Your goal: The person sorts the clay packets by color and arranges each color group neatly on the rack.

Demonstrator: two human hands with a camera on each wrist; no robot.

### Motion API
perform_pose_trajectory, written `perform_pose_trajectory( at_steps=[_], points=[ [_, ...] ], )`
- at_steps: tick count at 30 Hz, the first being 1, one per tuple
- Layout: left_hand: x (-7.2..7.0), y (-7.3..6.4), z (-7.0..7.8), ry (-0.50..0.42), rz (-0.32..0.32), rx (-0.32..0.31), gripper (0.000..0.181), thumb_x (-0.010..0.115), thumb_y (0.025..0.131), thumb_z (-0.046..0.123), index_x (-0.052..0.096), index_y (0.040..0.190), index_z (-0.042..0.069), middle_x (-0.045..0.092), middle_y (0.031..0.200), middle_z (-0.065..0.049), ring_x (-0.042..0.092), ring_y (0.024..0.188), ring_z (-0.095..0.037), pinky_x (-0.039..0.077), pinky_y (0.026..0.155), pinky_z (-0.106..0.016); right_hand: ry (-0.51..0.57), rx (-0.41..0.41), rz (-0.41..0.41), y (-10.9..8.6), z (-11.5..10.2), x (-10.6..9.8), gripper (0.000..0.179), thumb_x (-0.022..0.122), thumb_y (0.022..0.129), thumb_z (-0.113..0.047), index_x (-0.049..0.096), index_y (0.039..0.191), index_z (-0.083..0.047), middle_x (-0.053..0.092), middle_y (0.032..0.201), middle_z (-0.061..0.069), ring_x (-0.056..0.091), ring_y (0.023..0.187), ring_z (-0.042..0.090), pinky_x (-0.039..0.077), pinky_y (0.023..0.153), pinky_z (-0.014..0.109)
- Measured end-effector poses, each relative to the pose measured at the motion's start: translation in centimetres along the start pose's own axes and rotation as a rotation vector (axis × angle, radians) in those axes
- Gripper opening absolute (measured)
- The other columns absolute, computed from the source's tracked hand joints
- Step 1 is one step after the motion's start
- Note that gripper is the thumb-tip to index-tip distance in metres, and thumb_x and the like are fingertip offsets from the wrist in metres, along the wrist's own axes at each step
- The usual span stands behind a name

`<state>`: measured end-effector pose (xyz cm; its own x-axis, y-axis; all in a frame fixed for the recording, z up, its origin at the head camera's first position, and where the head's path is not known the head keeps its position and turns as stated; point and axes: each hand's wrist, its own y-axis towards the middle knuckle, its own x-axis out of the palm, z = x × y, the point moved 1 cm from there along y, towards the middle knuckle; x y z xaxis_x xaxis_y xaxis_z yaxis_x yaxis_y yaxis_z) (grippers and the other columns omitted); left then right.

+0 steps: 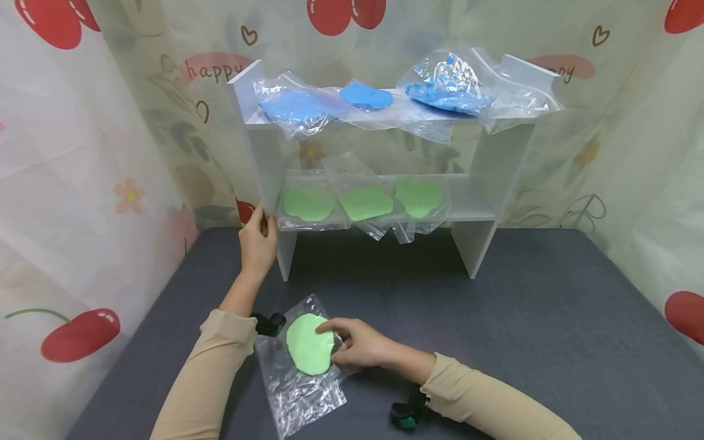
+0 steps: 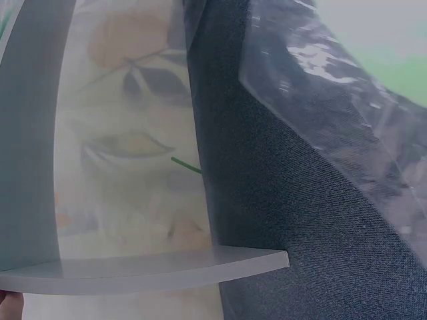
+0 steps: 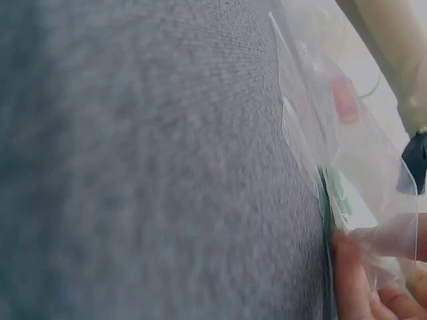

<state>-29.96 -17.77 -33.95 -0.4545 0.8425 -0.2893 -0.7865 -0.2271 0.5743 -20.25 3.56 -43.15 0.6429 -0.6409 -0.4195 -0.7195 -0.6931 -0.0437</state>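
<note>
A white two-tier shelf [image 1: 491, 153] stands on the dark table. My left hand [image 1: 257, 247] grips the edge of its left side panel [image 1: 263, 159], and a fingertip [image 2: 9, 308] shows at the panel in the left wrist view. Nearer to me, a clear plastic bag [image 1: 299, 406] holds a flat, pale green slab [image 1: 308, 345] that looks like soft clay. My right hand [image 1: 363, 345] pinches the bag's right side, its index fingertip over the green slab and thumb below. In the right wrist view the bag's film [image 3: 303, 100] stands close over the table.
Three bagged green slabs [image 1: 365, 203] lie along the lower shelf board [image 1: 473, 208]. On the upper board are bagged blue slabs [image 1: 299, 110], the right bag [image 1: 448, 91] bulging upward. Patterned cloth [image 1: 357, 55] hangs behind and at both sides. A cable [image 1: 588, 208] shows at back right.
</note>
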Motion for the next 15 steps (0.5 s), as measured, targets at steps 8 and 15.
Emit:
perform_pose_trajectory(
  at_steps=[8,15],
  points=[
    [0.0,0.0,0.0,-0.005,-0.005,0.000,0.043,0.047,0.096,0.006,0.045,0.138,0.003,0.053,0.130,-0.026,0.055,0.120,-0.034,0.050,0.093,-0.043,0.105,0.011,0.011,-0.7,0.0,-1.4,0.053,0.060,0.080,0.006,0.051,0.131,-0.007,0.042,0.135,0.026,0.061,0.065,0.004,0.044,0.053,0.015],
    [0.0,0.0,-0.1,-0.009,-0.007,-0.003,0.042,0.046,0.096,0.006,0.045,0.138,0.002,0.054,0.130,-0.026,0.054,0.120,-0.034,0.049,0.093,-0.044,0.156,-0.010,0.047,-1.8,-0.3,-3.1,0.050,0.058,0.085,0.003,0.048,0.133,-0.009,0.037,0.143,0.023,0.058,0.060,0.003,0.042,0.053,0.017]
  ],
)
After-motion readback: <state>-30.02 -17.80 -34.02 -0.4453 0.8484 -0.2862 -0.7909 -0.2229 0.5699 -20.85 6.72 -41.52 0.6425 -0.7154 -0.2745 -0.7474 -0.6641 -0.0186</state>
